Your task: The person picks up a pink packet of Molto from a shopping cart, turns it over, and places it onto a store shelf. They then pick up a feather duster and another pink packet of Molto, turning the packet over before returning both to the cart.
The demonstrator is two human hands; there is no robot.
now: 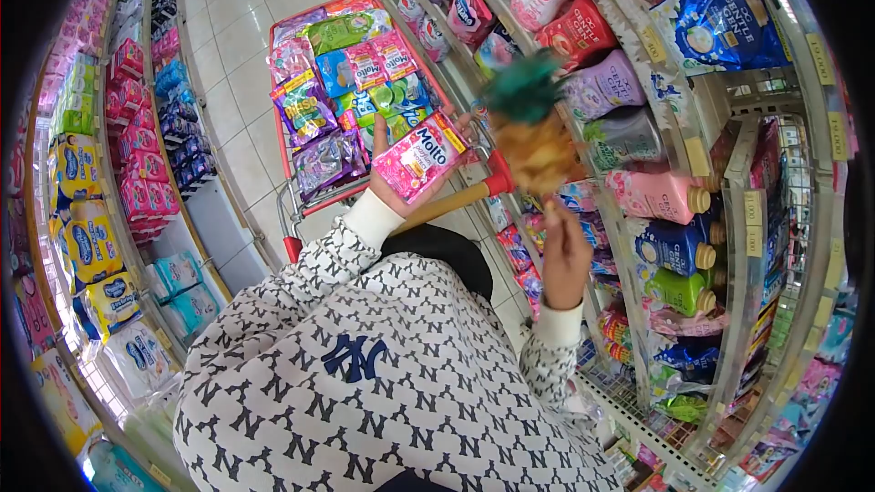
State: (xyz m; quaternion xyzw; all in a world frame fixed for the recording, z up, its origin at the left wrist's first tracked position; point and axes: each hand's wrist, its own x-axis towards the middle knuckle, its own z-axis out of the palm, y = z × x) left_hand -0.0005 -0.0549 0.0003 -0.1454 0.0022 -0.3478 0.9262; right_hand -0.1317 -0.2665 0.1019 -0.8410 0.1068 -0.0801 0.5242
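Observation:
A pink Molto pack [421,157] rests in my left hand [390,184], held in front of the shopping cart's handle. In my right hand [567,253], raised by the right-hand shelves, the fingers are pinched at the lower end of a feather duster. The duster's fluffy head [531,128] is brown and green, blurred, and close to the bottles on the shelf. Beyond my left hand stands a red-rimmed cart [277,82] filled with packs, among them a purple pack [304,109] and pink Molto packs [381,60].
Shelves on the right hold Gentle Gen bottles [605,84] and a large blue pouch [720,23]. Shelves on the left carry yellow packs [89,241] and pink packs [146,193]. Tiled floor [214,5] runs between them. A red-and-tan handle [456,202] crosses behind my hands.

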